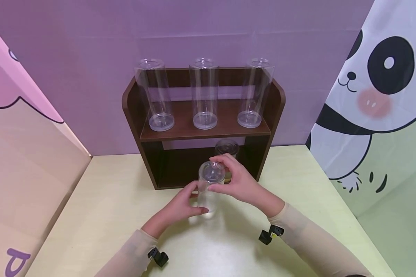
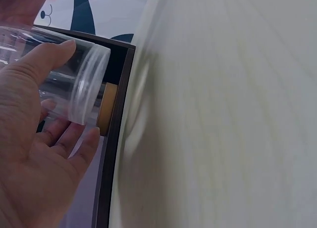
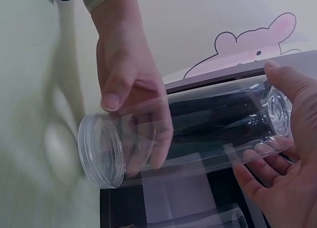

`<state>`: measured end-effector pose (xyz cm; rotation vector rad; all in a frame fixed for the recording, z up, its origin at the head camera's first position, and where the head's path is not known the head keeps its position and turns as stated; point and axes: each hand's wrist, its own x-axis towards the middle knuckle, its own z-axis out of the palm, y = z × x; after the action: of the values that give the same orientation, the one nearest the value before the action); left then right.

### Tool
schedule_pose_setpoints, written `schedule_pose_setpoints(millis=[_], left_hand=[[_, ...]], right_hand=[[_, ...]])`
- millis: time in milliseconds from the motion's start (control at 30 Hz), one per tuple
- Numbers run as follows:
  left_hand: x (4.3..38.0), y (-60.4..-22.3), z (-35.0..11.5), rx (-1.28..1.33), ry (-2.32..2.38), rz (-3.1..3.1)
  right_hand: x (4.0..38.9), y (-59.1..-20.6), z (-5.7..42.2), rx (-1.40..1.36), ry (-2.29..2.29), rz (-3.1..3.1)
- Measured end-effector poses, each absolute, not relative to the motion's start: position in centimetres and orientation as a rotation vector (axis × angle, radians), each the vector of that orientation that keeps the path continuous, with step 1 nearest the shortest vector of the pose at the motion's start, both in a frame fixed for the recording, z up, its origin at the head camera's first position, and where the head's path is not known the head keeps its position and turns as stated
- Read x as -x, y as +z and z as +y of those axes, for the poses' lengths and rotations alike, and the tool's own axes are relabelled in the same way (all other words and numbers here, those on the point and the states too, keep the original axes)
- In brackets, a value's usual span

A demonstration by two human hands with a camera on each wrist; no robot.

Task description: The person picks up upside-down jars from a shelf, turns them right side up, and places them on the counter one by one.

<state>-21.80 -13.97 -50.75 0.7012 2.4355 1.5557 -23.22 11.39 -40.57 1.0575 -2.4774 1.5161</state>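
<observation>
A clear plastic canister is held in front of the shelf, over the tabletop. My left hand grips its lower part, thumb on one side and fingers on the other. Around the upper end, my right hand has its thumb and fingers spread across the sides. In the right wrist view the canister looks see-through and empty, with a wide ribbed cap at its lower end. Behind it, a second canister stands on the lower shelf, largely hidden; its gold-brown lid faces down.
The dark brown two-tier shelf stands at the back of the pale table. Three tall clear canisters, left, middle and right, stand on its upper tier. Printed cloth walls enclose the table's back and sides.
</observation>
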Motion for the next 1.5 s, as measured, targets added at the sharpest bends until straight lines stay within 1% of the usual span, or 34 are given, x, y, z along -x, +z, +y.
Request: schedule_pose_setpoints(millis=[500, 767, 1000, 1233, 1500], left_hand=[[22.0, -51.4, -13.7, -0.696, 1.553, 2.386], [22.3, -51.8, -14.3, -0.691, 1.526, 2.447], [22.4, -51.4, -15.9, -0.686, 1.489, 2.521], [22.6, -50.7, -17.6, -0.684, 1.546, 2.533], [22.7, -49.5, -19.0, -0.666, 1.533, 2.589]], right_hand=[[23.4, -40.1, 11.8, -1.029, 1.506, -2.485], [23.7, -40.4, 12.8, -1.014, 1.597, -2.478], [24.6, -41.6, 14.9, -1.010, 1.730, -2.461], [25.3, -43.1, 17.0, -1.074, 1.812, -2.449], [25.5, -45.0, 18.4, -1.038, 1.864, -2.522]])
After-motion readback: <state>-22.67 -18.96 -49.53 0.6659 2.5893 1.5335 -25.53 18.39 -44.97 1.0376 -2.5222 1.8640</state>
